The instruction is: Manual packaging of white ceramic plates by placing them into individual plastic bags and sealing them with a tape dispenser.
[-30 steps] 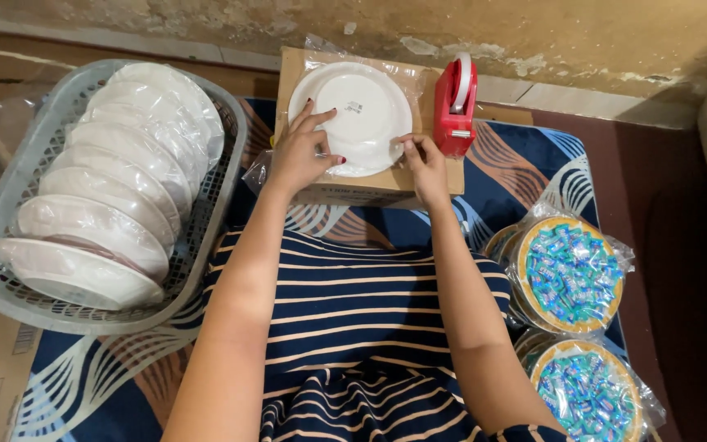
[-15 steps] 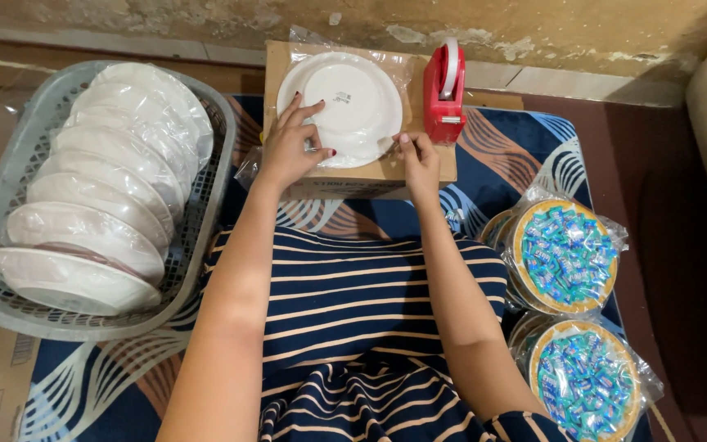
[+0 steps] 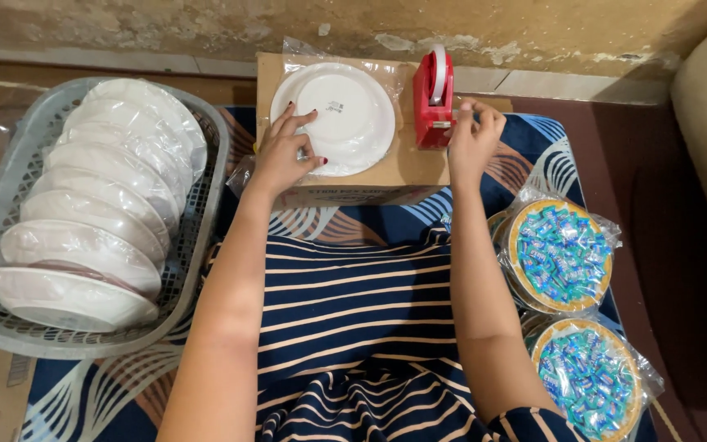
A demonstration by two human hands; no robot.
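Pressing flat with spread fingers, the left hand [image 3: 286, 155] holds the wrapped white plate [image 3: 333, 119] on the cardboard box [image 3: 407, 168]. The right hand [image 3: 472, 139] pinches tape at the red tape dispenser [image 3: 434, 100].

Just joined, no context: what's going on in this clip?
A seated person presses the left hand flat on a white plate in clear wrap, upside down on a cardboard box. The right hand is at the red tape dispenser on the same box. A grey basket to the left holds more wrapped plates; two wrapped plates of blue sweets sit to the right.
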